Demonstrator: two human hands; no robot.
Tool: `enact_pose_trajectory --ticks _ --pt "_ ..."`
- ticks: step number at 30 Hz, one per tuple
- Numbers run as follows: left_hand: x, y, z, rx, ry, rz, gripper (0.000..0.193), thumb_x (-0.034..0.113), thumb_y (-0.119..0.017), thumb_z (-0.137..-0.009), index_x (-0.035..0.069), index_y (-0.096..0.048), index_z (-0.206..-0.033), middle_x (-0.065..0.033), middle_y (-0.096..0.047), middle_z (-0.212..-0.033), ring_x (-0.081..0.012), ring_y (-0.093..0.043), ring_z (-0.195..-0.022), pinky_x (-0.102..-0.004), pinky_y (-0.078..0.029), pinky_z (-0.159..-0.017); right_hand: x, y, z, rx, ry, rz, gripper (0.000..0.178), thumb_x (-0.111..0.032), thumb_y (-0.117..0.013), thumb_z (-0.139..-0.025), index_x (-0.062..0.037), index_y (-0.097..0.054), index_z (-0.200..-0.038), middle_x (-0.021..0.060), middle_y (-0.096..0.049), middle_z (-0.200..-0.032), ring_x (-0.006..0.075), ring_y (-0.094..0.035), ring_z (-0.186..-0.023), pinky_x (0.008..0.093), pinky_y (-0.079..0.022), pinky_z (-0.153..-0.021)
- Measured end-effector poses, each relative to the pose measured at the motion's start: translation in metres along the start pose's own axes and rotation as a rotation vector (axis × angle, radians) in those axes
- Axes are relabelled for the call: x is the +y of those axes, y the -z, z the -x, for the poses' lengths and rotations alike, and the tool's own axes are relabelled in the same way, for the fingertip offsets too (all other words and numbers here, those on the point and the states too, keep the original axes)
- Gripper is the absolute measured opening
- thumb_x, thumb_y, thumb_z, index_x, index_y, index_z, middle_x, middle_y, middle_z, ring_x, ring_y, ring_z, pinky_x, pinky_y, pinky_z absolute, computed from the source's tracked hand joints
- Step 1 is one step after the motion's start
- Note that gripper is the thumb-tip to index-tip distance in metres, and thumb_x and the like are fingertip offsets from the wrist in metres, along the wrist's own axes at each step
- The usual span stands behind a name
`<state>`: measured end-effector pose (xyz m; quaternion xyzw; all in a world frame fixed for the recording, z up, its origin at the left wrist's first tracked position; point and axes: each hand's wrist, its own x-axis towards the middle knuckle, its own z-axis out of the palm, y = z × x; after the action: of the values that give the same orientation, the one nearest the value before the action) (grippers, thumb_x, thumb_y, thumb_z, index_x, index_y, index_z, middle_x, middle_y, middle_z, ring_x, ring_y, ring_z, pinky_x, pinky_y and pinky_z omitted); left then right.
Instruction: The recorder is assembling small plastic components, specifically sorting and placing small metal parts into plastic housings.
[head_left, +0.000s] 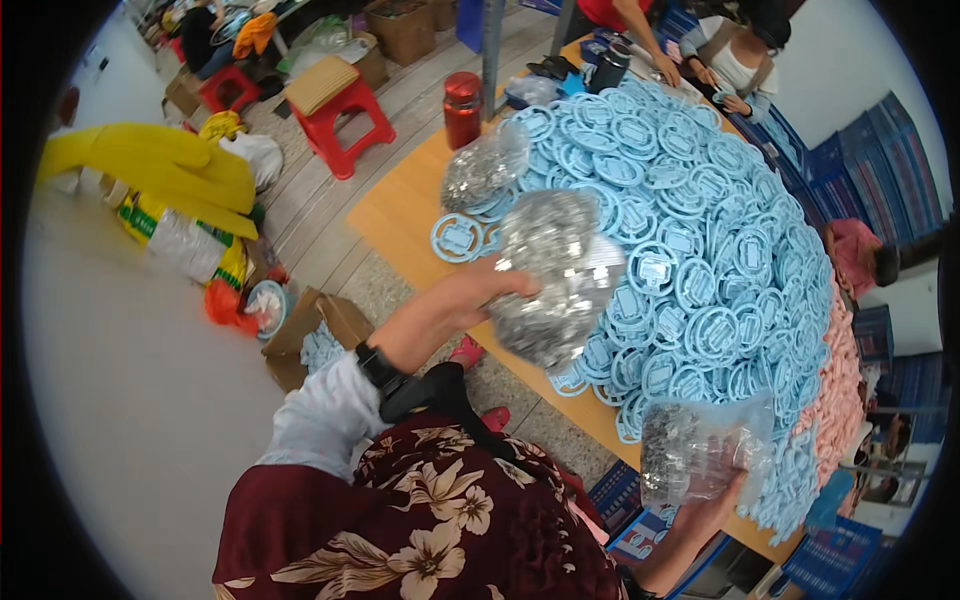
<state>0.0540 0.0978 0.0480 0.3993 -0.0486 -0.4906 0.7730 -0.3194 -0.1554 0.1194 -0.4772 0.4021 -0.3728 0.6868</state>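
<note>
My left hand grips a clear plastic bag packed with small shiny silver pieces, held up over the table's near edge. Its thumb lies across the bag's side. Lower right, my right hand holds a second clear bag, partly filled with silver pieces; the fingers behind it are mostly hidden. Between and beyond the hands spreads a big heap of light blue plastic rings with flat centres. A third bag of silver pieces rests on the table at the heap's left.
A red flask stands on the table's far left corner. Pink pieces lie along the heap's right side. On the floor are a red stool and a cardboard box. Several people sit or stand around the table.
</note>
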Motion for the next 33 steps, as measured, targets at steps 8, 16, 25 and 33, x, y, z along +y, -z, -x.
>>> enact_pose_trajectory --ticks 8,16,25,33 --pt "-0.032 0.120 0.134 0.549 -0.127 0.124 0.050 0.014 -0.068 -0.086 0.001 -0.054 -0.133 -0.0122 -0.065 -0.124 -0.0258 -0.064 -0.111 -0.0412 -0.051 -0.098 0.012 0.021 -0.003 -0.239 -0.043 0.077 0.061 -0.044 -0.041 -0.105 -0.0056 -0.032 -0.152 0.0190 -0.047 -0.148 0.0376 -0.045 -0.136 0.0524 -0.038 -0.110" --pt "0.041 0.237 0.107 0.570 -0.182 -0.133 0.052 0.020 -0.070 -0.085 0.002 -0.056 -0.131 -0.0100 -0.065 -0.122 -0.0255 -0.064 -0.109 -0.0404 -0.051 -0.095 0.012 -0.001 0.016 -0.196 -0.010 0.090 0.063 -0.047 -0.043 -0.104 -0.0056 -0.034 -0.151 0.0185 -0.047 -0.148 0.0366 -0.046 -0.135 0.0528 -0.038 -0.110" --pt "0.073 0.286 0.053 0.399 -0.102 -0.332 0.063 0.020 -0.073 -0.080 0.002 -0.052 -0.137 -0.0115 -0.063 -0.129 -0.0242 -0.061 -0.116 -0.0387 -0.047 -0.100 0.016 -0.049 0.051 -0.095 0.016 0.072 0.063 -0.047 -0.043 -0.104 -0.0039 -0.038 -0.149 0.0189 -0.049 -0.146 0.0361 -0.049 -0.133 0.0519 -0.040 -0.109" --pt "0.077 0.333 0.024 0.730 -0.040 -0.774 0.050 0.024 -0.072 -0.078 -0.003 -0.064 -0.120 -0.0129 -0.069 -0.108 -0.0225 -0.065 -0.099 -0.0369 -0.050 -0.087 0.026 -0.080 0.061 -0.082 0.017 0.137 0.064 -0.046 -0.044 -0.104 -0.0028 -0.035 -0.150 0.0203 -0.047 -0.148 0.0386 -0.046 -0.135 0.0532 -0.040 -0.110"
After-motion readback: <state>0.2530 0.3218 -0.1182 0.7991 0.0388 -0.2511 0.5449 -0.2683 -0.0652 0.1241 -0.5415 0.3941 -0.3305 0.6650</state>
